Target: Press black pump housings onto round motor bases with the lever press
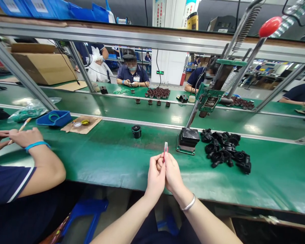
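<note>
My left hand [155,174] and my right hand [173,173] are pressed together over the front part of the green bench. Between their closed fingers stands a small, narrow red item with a silvery tip [166,146], pointing up. My fingers hide its lower part, and its kind cannot be made out. Ahead and to the left of my hands a round black part [136,131] stands upright on the bench. Just beyond my right hand is the black base [189,138] of a green hand-lever press [209,98].
Several black molded parts [225,149] lie piled right of the press. At left, a co-worker's hand [27,137] holds a brush near a blue tray [53,118] and cardboard [82,124]. A metal shelf frame [132,37] crosses above; other people sit across the bench.
</note>
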The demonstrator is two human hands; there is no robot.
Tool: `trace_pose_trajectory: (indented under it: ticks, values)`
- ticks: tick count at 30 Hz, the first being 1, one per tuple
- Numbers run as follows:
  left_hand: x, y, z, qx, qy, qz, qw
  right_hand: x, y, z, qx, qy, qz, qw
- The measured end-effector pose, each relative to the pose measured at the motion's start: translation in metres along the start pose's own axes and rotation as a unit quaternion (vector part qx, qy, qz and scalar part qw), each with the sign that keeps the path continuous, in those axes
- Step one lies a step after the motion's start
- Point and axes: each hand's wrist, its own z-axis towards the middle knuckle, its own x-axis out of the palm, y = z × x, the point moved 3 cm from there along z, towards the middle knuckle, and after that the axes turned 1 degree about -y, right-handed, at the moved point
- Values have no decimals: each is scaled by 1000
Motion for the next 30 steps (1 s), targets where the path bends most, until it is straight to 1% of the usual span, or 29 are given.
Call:
trace_pose_trajectory:
  ticks: [3,5,8,9,10,13,16,18,20,23,25,27,30]
  values:
    - [-5,-1,-1,-2,26,-6,1000,-1,-3,-3,3,12,2,1000]
    - [-11,-1,-3,2,73,-16,997,-2,-1,-2,6,18,7,1000]
    - [-21,3,-5,-3,167,-37,985,-4,3,3,18,26,11,999]
    - [-25,6,-5,-4,183,-37,982,-3,5,6,26,31,9,999]
    - [-29,10,-4,-2,188,-28,982,-2,6,8,34,37,7,999]
    - [-43,18,2,36,149,32,988,6,6,14,56,61,2,997]
    - [-54,17,8,86,126,70,986,20,3,22,73,89,-1,993]
    - [-61,16,16,118,103,93,983,33,0,33,82,111,-3,990]
    - [-70,15,28,152,52,128,979,51,-5,49,88,136,-6,987]
    - [-87,13,52,195,-48,160,967,83,-11,76,97,174,-10,980]
    - [-99,11,71,201,-95,147,964,106,-13,93,103,198,-18,975]
    - [-108,8,89,191,-125,120,966,127,-13,109,111,219,-34,969]
    - [-121,2,112,160,-164,111,967,154,-12,134,119,248,-108,955]
